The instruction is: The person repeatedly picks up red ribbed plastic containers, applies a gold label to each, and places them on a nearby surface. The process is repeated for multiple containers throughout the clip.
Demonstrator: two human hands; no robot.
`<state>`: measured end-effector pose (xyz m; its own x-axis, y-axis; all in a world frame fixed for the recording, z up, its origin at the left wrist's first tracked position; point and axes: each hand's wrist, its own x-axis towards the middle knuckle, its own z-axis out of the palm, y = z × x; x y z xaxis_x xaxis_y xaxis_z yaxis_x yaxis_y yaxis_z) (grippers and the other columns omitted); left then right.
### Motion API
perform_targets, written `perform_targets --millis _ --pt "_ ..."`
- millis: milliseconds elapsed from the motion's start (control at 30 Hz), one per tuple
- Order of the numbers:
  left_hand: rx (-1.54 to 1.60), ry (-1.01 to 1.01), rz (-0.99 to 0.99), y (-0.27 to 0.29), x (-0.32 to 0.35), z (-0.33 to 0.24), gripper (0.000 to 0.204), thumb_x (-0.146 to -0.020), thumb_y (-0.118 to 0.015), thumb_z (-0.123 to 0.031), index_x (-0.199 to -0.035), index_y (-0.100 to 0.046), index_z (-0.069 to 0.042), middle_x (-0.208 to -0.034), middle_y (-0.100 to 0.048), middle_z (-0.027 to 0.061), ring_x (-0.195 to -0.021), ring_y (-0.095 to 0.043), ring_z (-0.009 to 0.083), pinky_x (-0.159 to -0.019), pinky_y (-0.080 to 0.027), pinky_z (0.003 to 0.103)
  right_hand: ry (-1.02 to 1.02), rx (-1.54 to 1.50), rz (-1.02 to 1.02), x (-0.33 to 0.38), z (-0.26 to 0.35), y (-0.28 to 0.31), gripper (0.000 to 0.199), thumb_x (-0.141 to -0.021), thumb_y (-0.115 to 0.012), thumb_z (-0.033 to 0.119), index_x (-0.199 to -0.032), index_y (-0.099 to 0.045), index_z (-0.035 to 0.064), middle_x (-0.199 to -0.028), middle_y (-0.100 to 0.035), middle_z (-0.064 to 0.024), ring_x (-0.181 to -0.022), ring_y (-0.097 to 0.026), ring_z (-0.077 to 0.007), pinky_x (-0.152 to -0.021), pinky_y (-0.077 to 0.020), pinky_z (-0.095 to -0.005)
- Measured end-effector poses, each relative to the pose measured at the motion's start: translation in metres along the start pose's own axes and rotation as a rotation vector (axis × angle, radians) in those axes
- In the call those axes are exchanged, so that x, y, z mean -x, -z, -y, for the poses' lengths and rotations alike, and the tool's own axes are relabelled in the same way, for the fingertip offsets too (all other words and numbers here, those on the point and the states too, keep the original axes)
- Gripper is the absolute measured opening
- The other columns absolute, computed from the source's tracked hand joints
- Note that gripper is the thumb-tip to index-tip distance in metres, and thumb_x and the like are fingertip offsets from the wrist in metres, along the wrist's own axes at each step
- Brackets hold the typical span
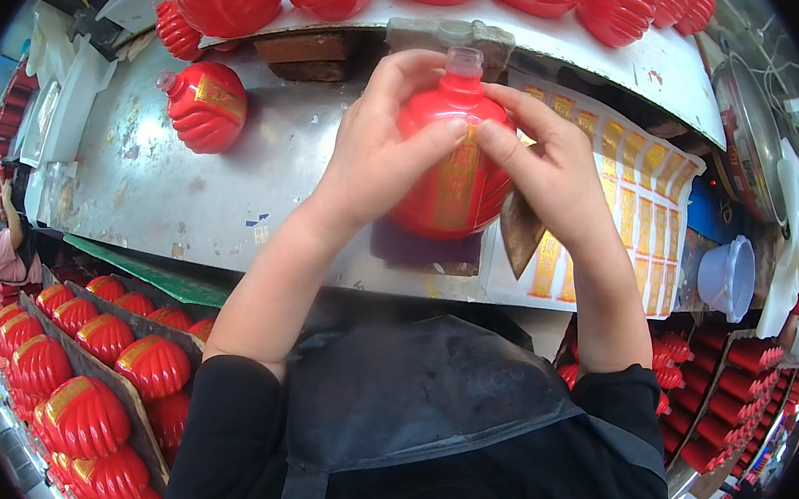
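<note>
Both hands clasp a red ribbed lantern-shaped plastic bottle (454, 159) above the grey metal worktop (184, 190): the left hand (375, 156) wraps its left side, the right hand (546, 172) presses a gold label. A sheet of gold labels (636, 195) lies right of the bottle; a second red ribbed bottle (204, 106) stands well to its left.

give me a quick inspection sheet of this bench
surface: worn grey metal bench, stained
job's things: red ribbed bottle with gold label, upright; label sheet to its right
clutter: labelled bottle lying on bench; bottles on shelf above; pale cup
grippers: left hand and right hand both grip the bottle, fingertips on its label
cables: wires, top right
surroundings: crates of bottles lower left; another person far left
</note>
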<state>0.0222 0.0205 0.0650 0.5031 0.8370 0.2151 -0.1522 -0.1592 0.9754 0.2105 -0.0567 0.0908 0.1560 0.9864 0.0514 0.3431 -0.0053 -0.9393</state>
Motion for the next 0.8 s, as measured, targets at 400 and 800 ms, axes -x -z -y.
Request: perform_targets --millis 400,800 --pt "-0.083 -0.118 -0.055 -0.006 0.008 0.007 0.045 -0.098 -0.069 -0.024 -0.136 -0.056 -0.003 -0.129 -0.070 0.0151 -0.123 -0.068 0.0272 -0.106 -0.051 0.039 0.023 0.119 0.030 0.007 0.009 -0.001 0.054 -0.097 -0.076 0.036 -0.133 -0.069 -0.0029 -0.112 -0.076 -0.0129 -0.102 -0.068 -0.0144 -0.091 -0.0549 -0.0299" --pt "-0.063 -0.066 -0.003 -0.004 0.008 0.004 0.037 -0.109 -0.053 -0.017 -0.142 -0.050 0.000 -0.135 -0.064 0.0146 -0.125 -0.061 0.0216 -0.109 -0.047 0.035 -0.003 0.224 0.057 -0.007 0.015 0.002 0.061 -0.091 -0.068 0.052 -0.125 -0.074 0.0016 -0.107 -0.078 -0.0223 -0.103 -0.076 -0.0323 -0.090 -0.0574 -0.0379"
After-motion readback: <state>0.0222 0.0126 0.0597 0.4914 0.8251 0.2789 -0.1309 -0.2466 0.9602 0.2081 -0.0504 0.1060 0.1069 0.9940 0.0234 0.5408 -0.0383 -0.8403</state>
